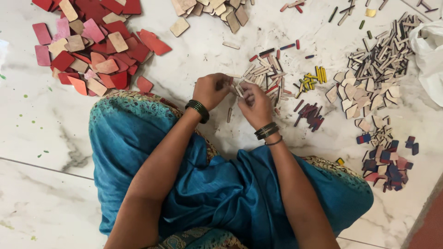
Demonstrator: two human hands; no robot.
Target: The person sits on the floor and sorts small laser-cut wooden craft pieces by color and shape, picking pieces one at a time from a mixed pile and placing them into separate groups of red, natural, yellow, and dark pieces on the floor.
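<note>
White marble floor tiles (41, 129) carry everything. Just above the person's knees, the left hand (211, 90) and right hand (255, 105) meet, fingers pinched on a few thin wooden sticks (238, 89), apparently held together so their ends line up; how many is hidden by the fingers. Touching the hands lies a loose pile of like sticks (266, 76), kept within easy reach. Further right sit yellow sticks (313, 77), dark maroon sticks (311, 115) and pale shield-shaped pieces (357, 94). Red and tan rounded tiles (92, 44) fill the floor's far left corner, cut off by the frame.
</note>
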